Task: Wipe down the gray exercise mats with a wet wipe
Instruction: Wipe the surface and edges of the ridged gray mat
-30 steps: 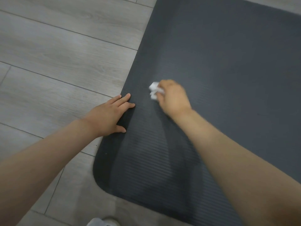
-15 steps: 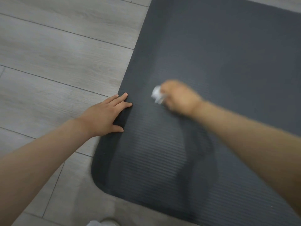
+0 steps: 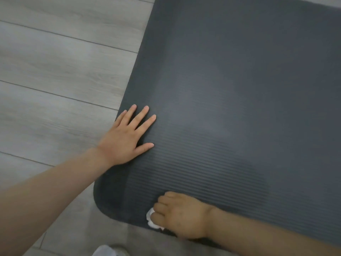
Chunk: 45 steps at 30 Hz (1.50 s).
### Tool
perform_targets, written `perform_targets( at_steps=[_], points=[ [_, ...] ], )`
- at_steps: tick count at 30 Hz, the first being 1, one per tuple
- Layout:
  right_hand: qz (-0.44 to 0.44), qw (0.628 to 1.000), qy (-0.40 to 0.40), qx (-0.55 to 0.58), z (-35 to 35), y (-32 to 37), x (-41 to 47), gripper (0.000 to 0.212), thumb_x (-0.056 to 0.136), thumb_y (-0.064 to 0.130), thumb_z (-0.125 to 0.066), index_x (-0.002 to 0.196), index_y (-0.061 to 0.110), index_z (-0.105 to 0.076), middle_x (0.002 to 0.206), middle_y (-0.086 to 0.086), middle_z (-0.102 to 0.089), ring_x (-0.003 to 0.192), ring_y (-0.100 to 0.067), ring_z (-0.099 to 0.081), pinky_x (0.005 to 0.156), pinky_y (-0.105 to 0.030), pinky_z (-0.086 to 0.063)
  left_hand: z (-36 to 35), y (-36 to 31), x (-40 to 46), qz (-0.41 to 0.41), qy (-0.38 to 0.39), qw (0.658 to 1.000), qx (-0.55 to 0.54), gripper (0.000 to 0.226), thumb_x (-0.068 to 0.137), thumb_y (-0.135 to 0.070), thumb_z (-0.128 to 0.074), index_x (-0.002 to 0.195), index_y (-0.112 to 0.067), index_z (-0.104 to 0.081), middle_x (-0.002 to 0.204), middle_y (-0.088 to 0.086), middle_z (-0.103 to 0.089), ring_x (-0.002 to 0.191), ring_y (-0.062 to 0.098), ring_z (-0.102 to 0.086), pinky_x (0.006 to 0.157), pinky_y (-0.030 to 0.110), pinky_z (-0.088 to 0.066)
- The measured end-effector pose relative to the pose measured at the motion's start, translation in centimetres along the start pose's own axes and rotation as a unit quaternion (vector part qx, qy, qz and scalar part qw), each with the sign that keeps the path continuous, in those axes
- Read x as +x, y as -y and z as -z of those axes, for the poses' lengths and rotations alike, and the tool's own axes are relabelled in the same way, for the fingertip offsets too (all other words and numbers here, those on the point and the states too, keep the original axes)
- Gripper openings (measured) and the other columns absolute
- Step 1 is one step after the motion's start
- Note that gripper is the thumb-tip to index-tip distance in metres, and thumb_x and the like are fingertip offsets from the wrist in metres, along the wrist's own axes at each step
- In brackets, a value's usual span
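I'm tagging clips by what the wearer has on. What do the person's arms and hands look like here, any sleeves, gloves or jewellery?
Both forearms are bare as far as the frame shows: no sleeves reach into view. The left hand and right hand wear no gloves, and no rings, watch or bracelets show on the visible fingers or wrists. Fingernails on the left hand look short and unpainted.

Both forearms [image 3: 55, 191] are bare (no sleeves showing), fingers [image 3: 142, 119] ringless.

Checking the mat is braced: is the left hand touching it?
Touching. Head view shows the left hand lying flat, fingers spread, on the mat edge.
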State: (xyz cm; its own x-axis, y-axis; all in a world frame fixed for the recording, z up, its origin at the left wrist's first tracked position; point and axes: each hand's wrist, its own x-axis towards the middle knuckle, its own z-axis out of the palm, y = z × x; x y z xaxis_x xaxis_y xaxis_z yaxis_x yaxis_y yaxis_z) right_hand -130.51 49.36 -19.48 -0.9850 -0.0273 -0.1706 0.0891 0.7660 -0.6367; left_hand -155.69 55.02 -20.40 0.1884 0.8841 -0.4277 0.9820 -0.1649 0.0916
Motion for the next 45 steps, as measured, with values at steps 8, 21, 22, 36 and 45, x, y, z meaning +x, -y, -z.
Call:
perform_targets(
  at_steps=[8, 21, 22, 36, 45],
  points=[
    [-0.496, 0.806, -0.31, -0.088, 19.1, -23.2, -1.4, 0.025, 0.087, 0.018, -0.054, 0.106, 0.003, -0.057, 0.113, -0.022, -0.061, 0.105, -0.04, -0.057, 0.085, -0.039, -0.044, -0.5, 0.0, 0.5, 0.003, 0.014, 1.0, 0.02, 0.084, 0.091, -0.076, -0.009, 0.158, -0.025, -0.012, 0.165, 0.009, -0.013, 0.15, 0.037, -0.009, 0.122, 0.05, -0.011],
    [-0.085, 0.992, 0.094, 0.024, -3.2, 2.3, -2.6, 0.02, 0.089, 0.024, -0.044, 0.079, 0.031, -0.06, 0.077, 0.015, -0.062, 0.067, -0.006, -0.056, 0.07, -0.02, -0.046, 2.3, 0.0, 1.6, 0.006, 0.109, 0.994, 0.006, 0.126, 0.068, -0.077, -0.066, 0.155, -0.031, 0.013, 0.163, 0.0, 0.021, 0.15, 0.031, 0.016, 0.124, 0.044, -0.003],
    [-0.065, 0.994, 0.074, 0.037, -1.6, 0.6, -2.1, 0.02, 0.09, 0.021, -0.044, 0.084, 0.024, -0.063, 0.081, 0.008, -0.065, 0.071, -0.012, -0.059, 0.072, -0.026, -0.048, 2.4, -0.2, 1.6, 0.009, 0.112, 0.994, 0.007, 0.126, 0.068, -0.076, -0.067, 0.155, -0.031, 0.013, 0.163, 0.0, 0.021, 0.15, 0.031, 0.016, 0.124, 0.044, -0.003],
    [-0.367, 0.889, -0.275, -0.003, 9.6, -13.4, -1.9, 0.01, 0.086, 0.023, -0.057, 0.091, 0.015, -0.056, 0.096, -0.009, -0.068, 0.09, -0.033, -0.063, 0.075, -0.036, -0.048, 3.7, -1.6, 1.8, 0.032, 0.136, 0.989, 0.046, 0.125, 0.07, -0.076, -0.065, 0.156, -0.025, 0.01, 0.163, 0.006, 0.016, 0.151, 0.035, 0.008, 0.123, 0.044, -0.015],
    [-0.041, 0.989, 0.001, -0.14, 1.9, -4.5, -7.6, 0.012, 0.09, 0.02, -0.049, 0.094, 0.02, -0.061, 0.08, 0.008, -0.063, 0.067, -0.013, -0.056, 0.066, -0.025, -0.043, 3.7, -6.7, 4.6, -0.039, 0.122, 0.99, 0.057, 0.127, 0.072, -0.08, -0.059, 0.15, -0.031, 0.028, 0.158, 0.005, 0.032, 0.149, 0.032, 0.02, 0.118, 0.062, -0.01]
  ],
)
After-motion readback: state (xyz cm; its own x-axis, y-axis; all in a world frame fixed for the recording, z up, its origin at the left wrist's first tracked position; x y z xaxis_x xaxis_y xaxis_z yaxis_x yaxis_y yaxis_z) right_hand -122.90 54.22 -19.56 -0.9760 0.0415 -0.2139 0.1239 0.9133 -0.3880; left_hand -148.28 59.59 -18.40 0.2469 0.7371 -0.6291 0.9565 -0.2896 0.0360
